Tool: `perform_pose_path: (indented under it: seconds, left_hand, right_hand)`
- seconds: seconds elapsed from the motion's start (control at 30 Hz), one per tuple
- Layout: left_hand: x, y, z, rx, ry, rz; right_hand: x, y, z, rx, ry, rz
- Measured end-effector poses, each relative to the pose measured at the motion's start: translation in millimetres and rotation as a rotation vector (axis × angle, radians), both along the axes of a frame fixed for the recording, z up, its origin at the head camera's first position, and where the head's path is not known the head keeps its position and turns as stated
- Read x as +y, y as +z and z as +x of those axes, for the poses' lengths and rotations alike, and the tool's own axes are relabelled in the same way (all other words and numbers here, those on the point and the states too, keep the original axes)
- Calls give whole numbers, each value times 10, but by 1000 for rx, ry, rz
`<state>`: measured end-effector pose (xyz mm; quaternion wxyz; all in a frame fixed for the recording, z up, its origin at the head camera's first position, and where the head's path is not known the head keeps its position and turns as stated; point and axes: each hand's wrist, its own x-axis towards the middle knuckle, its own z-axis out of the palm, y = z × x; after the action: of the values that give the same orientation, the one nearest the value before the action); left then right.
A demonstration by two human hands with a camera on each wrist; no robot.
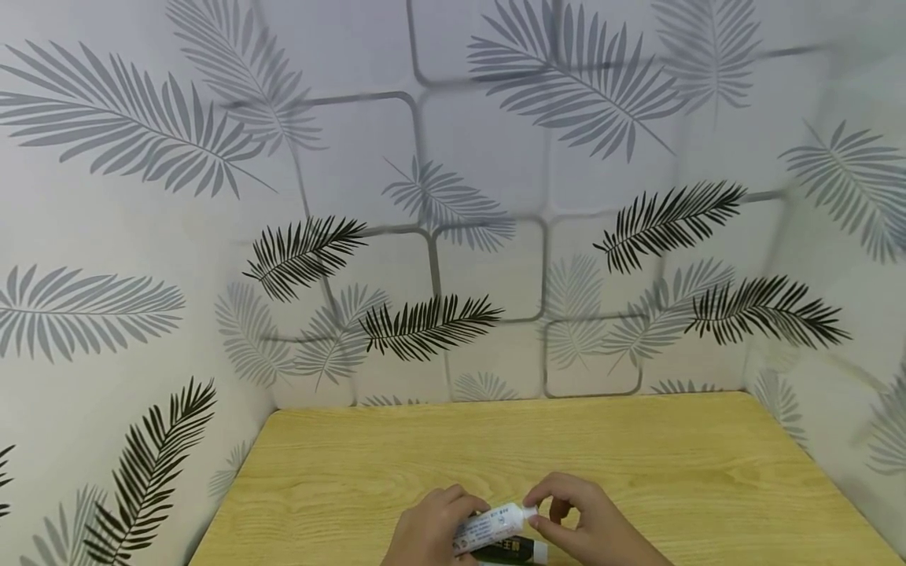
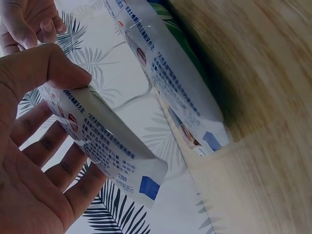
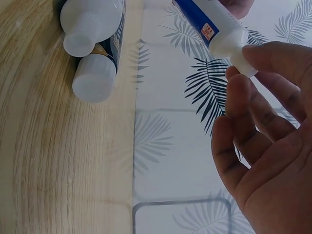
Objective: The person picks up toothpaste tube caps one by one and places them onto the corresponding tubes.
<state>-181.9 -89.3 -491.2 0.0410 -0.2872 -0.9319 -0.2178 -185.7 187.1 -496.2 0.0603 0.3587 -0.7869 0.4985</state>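
My left hand [image 1: 433, 527] holds a white toothpaste tube [image 1: 491, 528] raised above the table, printed with small dark text. In the left wrist view the thumb lies over this tube [image 2: 112, 141], whose flat crimped end has a blue square. The thumb and fingertips of my right hand [image 1: 587, 523] pinch the tube's small white cap [image 3: 242, 63] at its other end. Below, on the table, lies a second white tube [image 2: 170, 68] with a green stripe. Beside it is a dark tube [image 1: 513, 549] with a white cap [image 3: 95, 80], partly hidden by the raised tube.
The wood-grain table [image 1: 495, 440] reaches back to a wall [image 1: 481, 275] covered in leaf-patterned paper. Similar papered walls stand at the left and right. Both tubes on the table lie close together near its front.
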Motion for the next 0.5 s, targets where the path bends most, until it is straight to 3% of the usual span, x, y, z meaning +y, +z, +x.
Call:
perform_pose_path:
  seconds: [0.23,0.43,0.5]
  left_hand:
    - [19,-13,-6,23,-3,-25]
    - [20,-25,4,59,-31,-15]
    - [21,-27,5,71,-34,-21]
  right_hand:
    - [-5,12,4,-81,-2,14]
    - [-15,36,11,-210,-55,69]
    - [-16,22,10,-215,-64,77]
